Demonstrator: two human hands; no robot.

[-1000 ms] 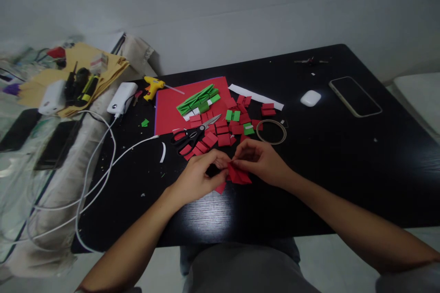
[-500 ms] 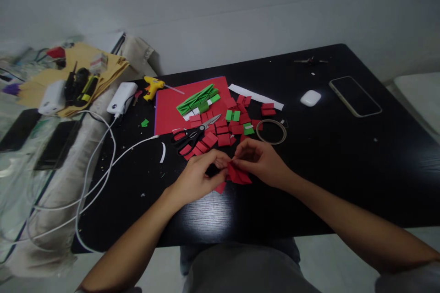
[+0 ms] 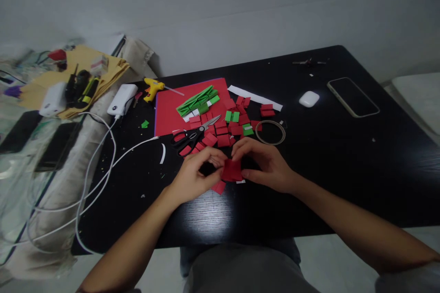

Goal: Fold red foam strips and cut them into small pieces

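Between my two hands is a small piece of red paper [image 3: 232, 170], roughly square with fold lines. My left hand [image 3: 199, 173] pinches its left edge between thumb and fingers. On the other side, my right hand [image 3: 266, 167] grips the right edge the same way. Another red paper piece [image 3: 219, 187] lies on the table just below my left fingertips, and a white scrap [image 3: 241, 181] shows under the held paper. Beyond my hands lie many folded red pieces [image 3: 222, 140], a few folded green pieces [image 3: 232, 116] and black-handled scissors [image 3: 195, 135] with their blades pointing up and right.
Behind the pieces are a red sheet [image 3: 168, 114], a pleated green paper strip [image 3: 197, 100] and a yellow glue gun [image 3: 153, 89]. A tape ring [image 3: 270, 132], white case [image 3: 309, 99] and phone [image 3: 353, 97] lie rightward. White cables [image 3: 112, 160] cross the left edge.
The red paper has gone from bunched and angled to flatter and squarer between my hands. My right thumb has shifted down along its right edge.
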